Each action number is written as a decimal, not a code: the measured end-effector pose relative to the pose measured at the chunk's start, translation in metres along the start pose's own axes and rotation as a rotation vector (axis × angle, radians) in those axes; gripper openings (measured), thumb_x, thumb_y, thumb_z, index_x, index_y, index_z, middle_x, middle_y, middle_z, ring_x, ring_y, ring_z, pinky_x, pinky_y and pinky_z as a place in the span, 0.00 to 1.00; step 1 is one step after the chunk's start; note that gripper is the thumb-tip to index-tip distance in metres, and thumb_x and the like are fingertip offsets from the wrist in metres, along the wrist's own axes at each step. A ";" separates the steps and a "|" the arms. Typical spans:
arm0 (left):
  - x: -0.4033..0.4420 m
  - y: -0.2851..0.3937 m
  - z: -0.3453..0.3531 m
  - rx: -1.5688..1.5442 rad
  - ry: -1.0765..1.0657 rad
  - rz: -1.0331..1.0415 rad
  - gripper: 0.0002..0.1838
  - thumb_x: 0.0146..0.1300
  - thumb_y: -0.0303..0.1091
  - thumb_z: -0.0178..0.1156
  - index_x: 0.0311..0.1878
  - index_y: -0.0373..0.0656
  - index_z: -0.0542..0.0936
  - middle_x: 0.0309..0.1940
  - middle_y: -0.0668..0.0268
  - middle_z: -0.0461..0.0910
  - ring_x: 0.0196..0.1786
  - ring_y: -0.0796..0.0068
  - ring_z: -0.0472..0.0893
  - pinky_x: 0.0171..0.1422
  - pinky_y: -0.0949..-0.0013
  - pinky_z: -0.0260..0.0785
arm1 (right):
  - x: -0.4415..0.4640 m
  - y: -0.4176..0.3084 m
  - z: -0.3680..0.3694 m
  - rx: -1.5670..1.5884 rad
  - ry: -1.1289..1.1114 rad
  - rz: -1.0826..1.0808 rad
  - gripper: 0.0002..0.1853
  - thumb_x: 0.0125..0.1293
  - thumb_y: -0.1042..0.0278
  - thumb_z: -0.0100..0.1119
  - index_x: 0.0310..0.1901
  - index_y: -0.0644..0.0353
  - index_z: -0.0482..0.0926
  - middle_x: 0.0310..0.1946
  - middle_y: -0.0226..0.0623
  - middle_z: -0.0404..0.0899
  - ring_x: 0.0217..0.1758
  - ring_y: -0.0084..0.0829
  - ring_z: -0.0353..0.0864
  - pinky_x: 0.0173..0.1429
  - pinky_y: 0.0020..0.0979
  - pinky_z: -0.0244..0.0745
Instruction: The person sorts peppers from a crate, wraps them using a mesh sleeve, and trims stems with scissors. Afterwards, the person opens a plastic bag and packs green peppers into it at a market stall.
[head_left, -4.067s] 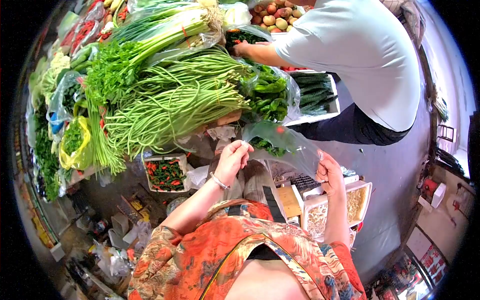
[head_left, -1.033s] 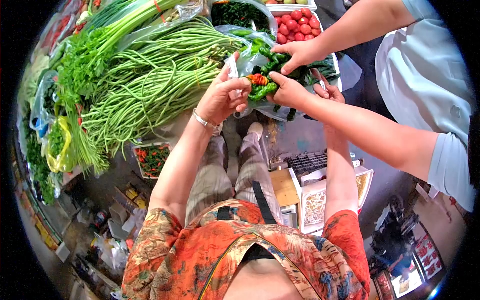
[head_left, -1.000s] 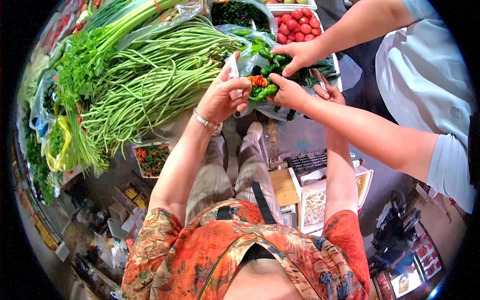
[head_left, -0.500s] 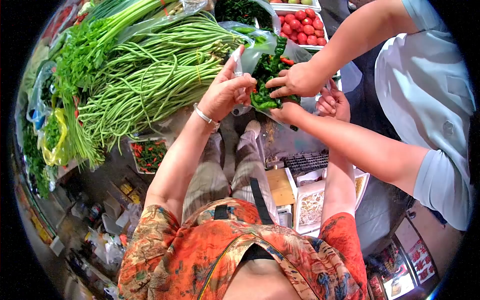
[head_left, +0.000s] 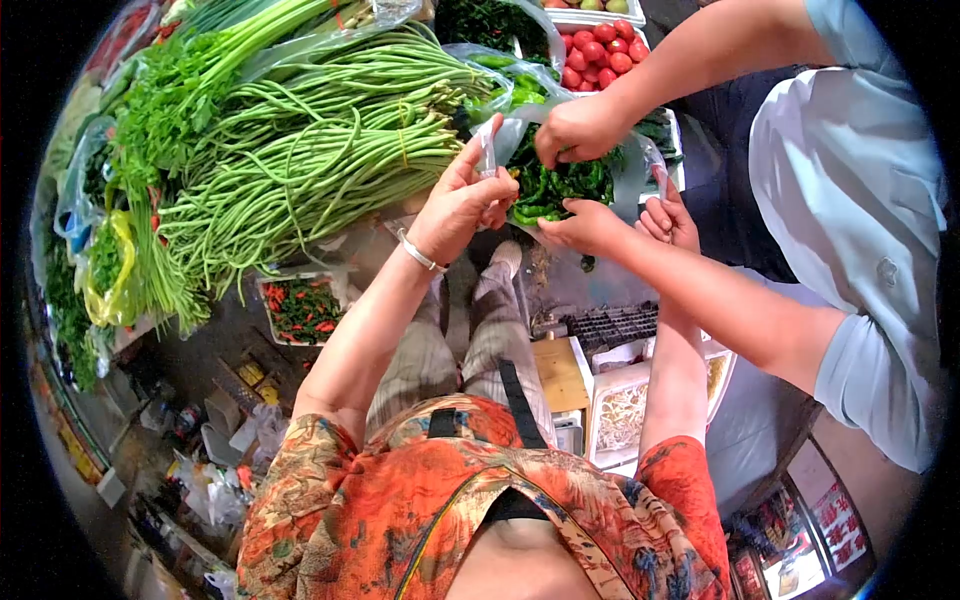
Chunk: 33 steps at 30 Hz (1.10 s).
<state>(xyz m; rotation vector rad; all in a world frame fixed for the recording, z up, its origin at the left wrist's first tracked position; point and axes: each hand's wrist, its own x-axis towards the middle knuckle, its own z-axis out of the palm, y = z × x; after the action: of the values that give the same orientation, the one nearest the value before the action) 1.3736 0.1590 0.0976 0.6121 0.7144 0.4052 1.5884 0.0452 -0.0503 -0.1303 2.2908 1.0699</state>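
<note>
A clear plastic bag [head_left: 632,172] with green peppers [head_left: 565,188] inside hangs open between my hands. My left hand [head_left: 458,205] grips its left edge, index finger pointing up. At the right, my right hand [head_left: 670,218] is closed on the other edge, partly behind a co-worker's forearm. The co-worker's one hand [head_left: 583,128] is over the bag's mouth with fingers bent down, and the other hand [head_left: 588,226] touches the peppers at the near side.
Long beans [head_left: 320,170] and celery [head_left: 190,95] lie piled at the left. Tomatoes [head_left: 603,52] fill a white box at the back. Below are a crate of red and green chillies [head_left: 302,310] and white boxes of sprouts [head_left: 622,415]. The co-worker's body [head_left: 850,180] is at the right.
The co-worker's upper hand has drawn back and up from the peppers, which now lie lower in the bag. My hands have shifted slightly, still holding the bag's edges.
</note>
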 end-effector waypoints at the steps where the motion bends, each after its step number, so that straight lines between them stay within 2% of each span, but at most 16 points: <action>1: -0.003 -0.001 0.002 0.010 0.002 -0.005 0.41 0.60 0.22 0.56 0.75 0.57 0.53 0.29 0.72 0.70 0.21 0.84 0.61 0.27 0.79 0.58 | -0.002 0.000 0.000 -0.084 0.002 -0.038 0.24 0.63 0.62 0.58 0.57 0.60 0.63 0.47 0.47 0.69 0.52 0.40 0.70 0.57 0.33 0.69; 5: -0.008 -0.005 0.005 -0.026 0.006 -0.008 0.40 0.60 0.22 0.56 0.75 0.56 0.54 0.27 0.73 0.70 0.20 0.85 0.61 0.26 0.79 0.57 | -0.016 0.003 -0.010 -0.361 -0.032 -0.003 0.25 0.63 0.64 0.58 0.59 0.60 0.63 0.47 0.47 0.68 0.54 0.39 0.69 0.59 0.32 0.68; 7: -0.011 -0.006 0.006 -0.068 0.018 -0.001 0.39 0.61 0.23 0.56 0.74 0.54 0.55 0.25 0.75 0.68 0.19 0.85 0.60 0.25 0.79 0.55 | -0.052 0.051 -0.042 -0.123 -0.088 0.087 0.28 0.63 0.62 0.57 0.63 0.60 0.63 0.61 0.49 0.62 0.68 0.41 0.62 0.71 0.32 0.60; 11: -0.013 -0.007 0.005 -0.093 0.027 -0.008 0.36 0.62 0.25 0.57 0.73 0.53 0.58 0.22 0.77 0.65 0.18 0.87 0.60 0.23 0.80 0.54 | -0.081 0.059 -0.063 -0.218 -0.067 0.048 0.26 0.63 0.67 0.57 0.62 0.63 0.65 0.61 0.47 0.63 0.68 0.38 0.61 0.70 0.30 0.62; 16: -0.014 -0.012 0.007 -0.147 0.046 -0.023 0.30 0.61 0.26 0.58 0.67 0.52 0.66 0.22 0.78 0.66 0.19 0.88 0.61 0.21 0.81 0.53 | -0.100 0.021 -0.069 -0.712 -0.320 -0.057 0.23 0.62 0.74 0.56 0.60 0.67 0.67 0.58 0.42 0.66 0.61 0.33 0.69 0.66 0.26 0.66; 17: -0.013 -0.012 0.005 -0.143 0.030 -0.025 0.30 0.61 0.26 0.58 0.67 0.52 0.66 0.22 0.78 0.66 0.19 0.88 0.62 0.21 0.81 0.53 | -0.105 0.060 -0.084 -0.364 -0.268 0.020 0.24 0.60 0.77 0.59 0.58 0.71 0.66 0.54 0.45 0.67 0.59 0.33 0.69 0.66 0.27 0.66; 18: -0.013 -0.012 0.004 -0.140 0.009 -0.029 0.30 0.61 0.25 0.58 0.68 0.51 0.66 0.21 0.78 0.66 0.19 0.88 0.62 0.21 0.80 0.53 | -0.112 0.066 -0.087 -0.369 -0.264 0.019 0.24 0.60 0.77 0.59 0.58 0.71 0.66 0.54 0.45 0.67 0.59 0.33 0.69 0.66 0.27 0.66; 19: -0.013 -0.010 0.004 -0.143 0.008 -0.028 0.30 0.61 0.25 0.58 0.68 0.51 0.66 0.21 0.78 0.66 0.19 0.88 0.62 0.21 0.80 0.53 | -0.120 0.067 -0.088 -0.352 -0.257 0.130 0.24 0.60 0.77 0.58 0.57 0.72 0.67 0.55 0.46 0.67 0.61 0.33 0.68 0.66 0.27 0.65; 22: -0.012 -0.007 0.006 -0.186 0.076 -0.038 0.28 0.61 0.25 0.58 0.65 0.49 0.68 0.19 0.77 0.66 0.19 0.87 0.63 0.21 0.80 0.54 | -0.138 0.065 -0.099 -0.258 -0.229 0.161 0.21 0.61 0.79 0.55 0.56 0.73 0.68 0.56 0.46 0.67 0.63 0.32 0.67 0.67 0.26 0.65; 24: -0.010 -0.006 0.003 -0.238 0.161 -0.063 0.22 0.61 0.25 0.57 0.60 0.47 0.71 0.18 0.77 0.65 0.18 0.86 0.64 0.21 0.79 0.54 | -0.145 0.047 -0.095 -0.306 -0.240 0.091 0.22 0.64 0.80 0.52 0.59 0.73 0.64 0.57 0.44 0.67 0.60 0.30 0.69 0.67 0.27 0.66; 25: -0.009 -0.007 0.000 -0.229 0.163 -0.075 0.16 0.62 0.25 0.56 0.54 0.44 0.73 0.18 0.75 0.68 0.17 0.85 0.64 0.21 0.79 0.54 | -0.144 0.044 -0.088 -0.492 -0.258 -0.057 0.25 0.66 0.80 0.51 0.64 0.70 0.59 0.56 0.41 0.67 0.57 0.28 0.71 0.63 0.26 0.71; 26: -0.007 -0.009 -0.004 -0.229 0.162 -0.073 0.16 0.62 0.25 0.56 0.54 0.44 0.73 0.18 0.75 0.68 0.17 0.85 0.64 0.21 0.79 0.54 | -0.141 0.040 -0.084 -0.494 -0.258 -0.058 0.25 0.66 0.80 0.51 0.64 0.70 0.59 0.56 0.41 0.67 0.57 0.28 0.71 0.63 0.26 0.71; 28: -0.004 -0.013 -0.008 -0.173 0.156 -0.148 0.15 0.63 0.26 0.55 0.53 0.41 0.73 0.19 0.73 0.71 0.16 0.84 0.64 0.21 0.78 0.54 | -0.138 0.031 -0.082 -0.561 -0.330 0.021 0.30 0.67 0.80 0.51 0.68 0.67 0.52 0.55 0.38 0.66 0.53 0.25 0.72 0.55 0.23 0.75; 29: -0.006 -0.014 -0.008 -0.170 0.146 -0.161 0.15 0.64 0.27 0.53 0.55 0.39 0.74 0.19 0.71 0.72 0.16 0.83 0.63 0.21 0.78 0.54 | -0.128 0.021 -0.088 -0.269 -0.407 0.267 0.30 0.68 0.79 0.53 0.69 0.64 0.54 0.49 0.36 0.70 0.50 0.23 0.73 0.47 0.20 0.77; 30: -0.007 -0.013 -0.008 -0.167 0.136 -0.161 0.15 0.64 0.27 0.53 0.55 0.39 0.74 0.19 0.71 0.72 0.16 0.83 0.63 0.21 0.78 0.54 | -0.132 0.017 -0.086 -0.270 -0.417 0.267 0.30 0.68 0.79 0.53 0.69 0.64 0.54 0.49 0.36 0.70 0.50 0.23 0.73 0.47 0.20 0.77; 33: -0.011 -0.012 -0.005 -0.153 0.125 -0.163 0.15 0.66 0.27 0.51 0.55 0.38 0.74 0.19 0.71 0.71 0.15 0.83 0.62 0.22 0.78 0.52 | -0.127 0.032 -0.092 -0.847 -0.599 -0.261 0.23 0.71 0.68 0.51 0.65 0.61 0.63 0.42 0.27 0.74 0.41 0.21 0.73 0.41 0.21 0.70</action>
<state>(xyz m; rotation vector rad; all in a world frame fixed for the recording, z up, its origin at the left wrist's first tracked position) 1.3645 0.1457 0.0918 0.3836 0.8379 0.3458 1.6372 -0.0201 0.0871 -0.3711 1.1623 1.6007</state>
